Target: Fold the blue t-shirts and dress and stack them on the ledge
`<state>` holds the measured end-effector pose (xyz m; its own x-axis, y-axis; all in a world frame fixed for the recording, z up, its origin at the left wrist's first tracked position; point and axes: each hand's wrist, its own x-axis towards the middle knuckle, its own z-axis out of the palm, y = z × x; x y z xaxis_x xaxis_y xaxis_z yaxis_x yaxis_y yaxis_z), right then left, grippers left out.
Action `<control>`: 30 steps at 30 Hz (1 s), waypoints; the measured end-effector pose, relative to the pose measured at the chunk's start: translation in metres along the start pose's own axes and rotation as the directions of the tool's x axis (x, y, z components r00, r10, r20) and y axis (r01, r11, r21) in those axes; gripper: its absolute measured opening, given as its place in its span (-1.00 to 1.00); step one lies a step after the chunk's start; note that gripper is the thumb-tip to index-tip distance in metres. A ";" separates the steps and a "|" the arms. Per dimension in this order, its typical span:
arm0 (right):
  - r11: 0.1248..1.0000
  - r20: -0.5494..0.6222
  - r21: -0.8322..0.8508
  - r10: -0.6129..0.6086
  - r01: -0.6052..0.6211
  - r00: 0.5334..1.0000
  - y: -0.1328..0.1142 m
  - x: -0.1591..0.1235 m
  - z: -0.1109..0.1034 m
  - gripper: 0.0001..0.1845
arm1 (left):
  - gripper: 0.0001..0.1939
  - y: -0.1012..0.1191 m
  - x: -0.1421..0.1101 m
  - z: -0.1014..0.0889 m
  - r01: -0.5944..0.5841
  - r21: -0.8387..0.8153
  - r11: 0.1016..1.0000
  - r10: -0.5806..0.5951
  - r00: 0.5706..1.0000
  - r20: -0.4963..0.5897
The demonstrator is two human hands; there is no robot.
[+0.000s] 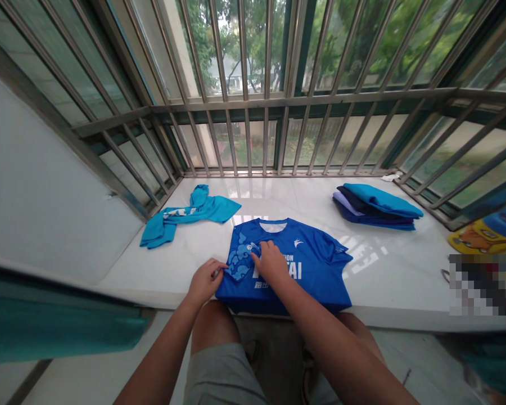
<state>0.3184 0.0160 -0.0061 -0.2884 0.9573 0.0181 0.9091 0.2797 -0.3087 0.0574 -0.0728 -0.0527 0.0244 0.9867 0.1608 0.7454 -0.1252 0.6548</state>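
blue shirt (318, 253): left hand (206, 279) pinches its edge. right hand (273, 261), thumb apart, lies atop it. best smooth outward.

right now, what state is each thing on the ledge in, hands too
Blue shirt: spread front up, patterned sleeve folded in over the chest
Turquoise garment: loose, rumpled, not neatly folded
Clothes stack: folded, piled
Left hand: pinching the blue shirt's edge
Right hand: on the blue shirt's front, thumb spread
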 end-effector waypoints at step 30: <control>0.940 0.142 -0.003 -0.338 0.342 0.930 -0.039 0.068 0.042 -0.33 | -0.59 0.002 -0.001 -0.003 0.018 -0.104 0.994 -0.016 1.000 0.019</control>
<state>0.2509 0.0667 -0.0324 -0.6182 0.7859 -0.0143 0.7567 0.5902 -0.2812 0.0571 -0.0742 -0.0491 0.0248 0.9903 0.1366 0.6727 -0.1176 0.7305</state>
